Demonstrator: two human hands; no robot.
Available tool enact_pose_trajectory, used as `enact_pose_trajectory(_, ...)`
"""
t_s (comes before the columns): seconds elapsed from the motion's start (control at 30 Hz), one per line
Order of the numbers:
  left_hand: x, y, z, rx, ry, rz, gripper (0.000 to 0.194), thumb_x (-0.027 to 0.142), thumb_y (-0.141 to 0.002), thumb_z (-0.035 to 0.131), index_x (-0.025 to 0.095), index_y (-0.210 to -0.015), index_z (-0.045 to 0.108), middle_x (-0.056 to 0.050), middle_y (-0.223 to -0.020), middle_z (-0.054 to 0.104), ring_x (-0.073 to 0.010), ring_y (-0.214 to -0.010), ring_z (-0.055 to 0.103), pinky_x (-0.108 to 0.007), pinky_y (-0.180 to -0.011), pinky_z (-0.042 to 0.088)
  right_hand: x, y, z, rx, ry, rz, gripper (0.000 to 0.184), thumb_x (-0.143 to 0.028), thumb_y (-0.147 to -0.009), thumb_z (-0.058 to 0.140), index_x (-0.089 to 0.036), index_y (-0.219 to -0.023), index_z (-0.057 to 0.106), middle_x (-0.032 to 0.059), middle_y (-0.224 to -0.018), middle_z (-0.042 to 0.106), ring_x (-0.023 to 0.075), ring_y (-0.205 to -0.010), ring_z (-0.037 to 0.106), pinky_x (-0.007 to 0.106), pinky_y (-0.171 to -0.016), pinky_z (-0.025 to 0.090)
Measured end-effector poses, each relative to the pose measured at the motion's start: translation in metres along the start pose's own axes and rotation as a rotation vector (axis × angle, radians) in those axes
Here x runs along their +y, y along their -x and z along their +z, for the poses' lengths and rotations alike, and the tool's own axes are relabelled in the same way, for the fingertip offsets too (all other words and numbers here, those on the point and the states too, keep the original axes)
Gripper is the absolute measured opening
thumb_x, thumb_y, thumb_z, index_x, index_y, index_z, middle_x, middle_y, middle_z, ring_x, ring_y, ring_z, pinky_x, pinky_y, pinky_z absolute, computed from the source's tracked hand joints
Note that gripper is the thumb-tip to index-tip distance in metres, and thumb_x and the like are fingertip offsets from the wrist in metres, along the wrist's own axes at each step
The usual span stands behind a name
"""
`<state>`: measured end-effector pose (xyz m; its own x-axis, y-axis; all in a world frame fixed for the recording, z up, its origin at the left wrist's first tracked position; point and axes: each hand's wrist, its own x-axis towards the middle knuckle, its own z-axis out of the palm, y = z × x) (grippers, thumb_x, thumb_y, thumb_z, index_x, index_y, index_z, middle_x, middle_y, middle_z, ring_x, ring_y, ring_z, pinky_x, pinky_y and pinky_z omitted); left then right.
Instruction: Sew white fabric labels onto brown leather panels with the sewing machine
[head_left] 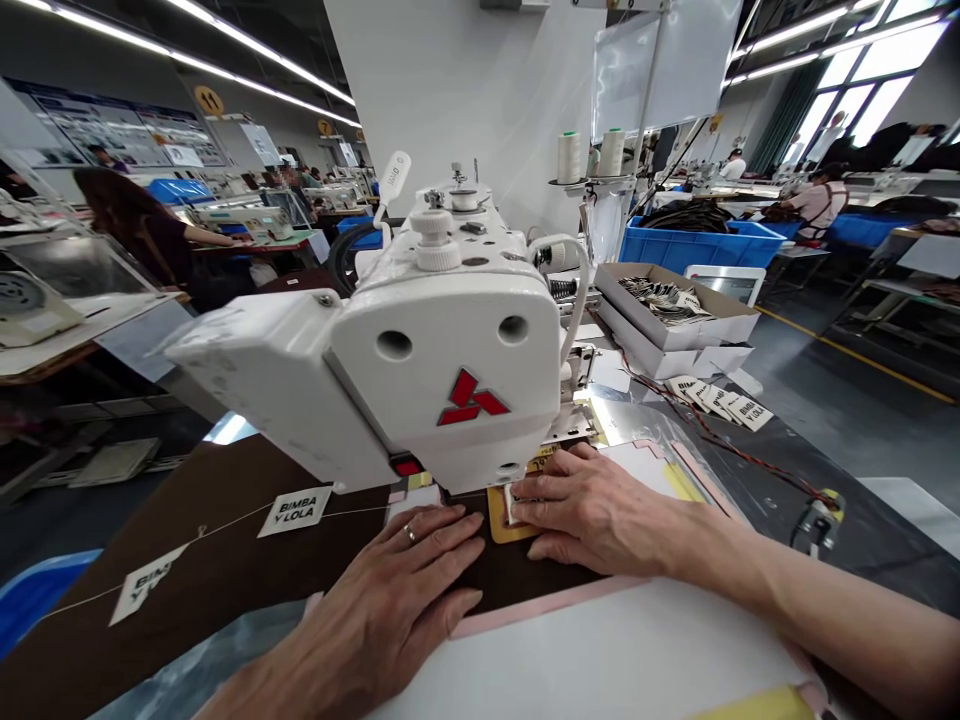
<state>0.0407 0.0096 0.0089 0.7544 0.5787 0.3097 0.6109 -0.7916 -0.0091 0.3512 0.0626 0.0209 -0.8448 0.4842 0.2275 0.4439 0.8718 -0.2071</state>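
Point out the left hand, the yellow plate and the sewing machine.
Left hand point(397, 590): head view, on the back of the hand.
Yellow plate point(514, 533): head view, on its near edge.
Sewing machine point(435, 345): head view, on its white front cover.

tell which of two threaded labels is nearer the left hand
The BIMBA Y LOLA label whose print reads whole; the other label, farther left in the picture, has broken lettering.

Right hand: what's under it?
Under the right hand, the edge of a yellow plate and part of a white piece show. Whatever else lies there is covered by the hand.
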Motion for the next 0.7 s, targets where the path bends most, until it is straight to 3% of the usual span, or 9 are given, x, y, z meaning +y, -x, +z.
enact_pose_trajectory(0.13, -0.003, 0.0, -0.001, -0.014, -0.055, 0.046, 0.041, 0.03, -0.105, 0.059, 0.025, -0.146, 0.062, 0.002, -0.154, 0.059, -0.0231, -0.14, 0.056, -0.041, -0.115, 0.05, 0.001, 0.0, 0.002, -0.008, -0.012, 0.01, 0.038, -0.048, -0.11, 0.055, -0.027, -0.14, 0.066, 0.0011, -0.142, 0.069, 0.0244, -0.114, 0.058, 0.043, -0.099, 0.042)
enact_pose_trajectory(0.37, -0.008, 0.001, -0.004, -0.022, -0.064, 0.017, 0.037, 0.031, -0.105, 0.061, 0.025, -0.141, 0.065, 0.0, -0.154, 0.059, -0.0246, -0.138, 0.057, -0.043, -0.117, 0.046, 0.012, -0.006, 0.005, 0.023, 0.029, -0.018, 0.039, -0.047, -0.111, 0.051, -0.024, -0.139, 0.068, 0.0058, -0.136, 0.072, 0.0254, -0.114, 0.057, 0.042, -0.099, 0.042)
enact_pose_trajectory(0.7, -0.013, 0.003, 0.0, -0.008, -0.032, -0.027, 0.036, 0.03, -0.105, 0.059, 0.023, -0.14, 0.067, -0.003, -0.15, 0.063, -0.0253, -0.133, 0.061, -0.043, -0.113, 0.052, 0.022, -0.013, 0.007, 0.034, 0.041, 0.031, 0.038, -0.045, -0.112, 0.051, -0.024, -0.137, 0.069, 0.0074, -0.129, 0.074, 0.0245, -0.11, 0.056, 0.042, -0.099, 0.044)
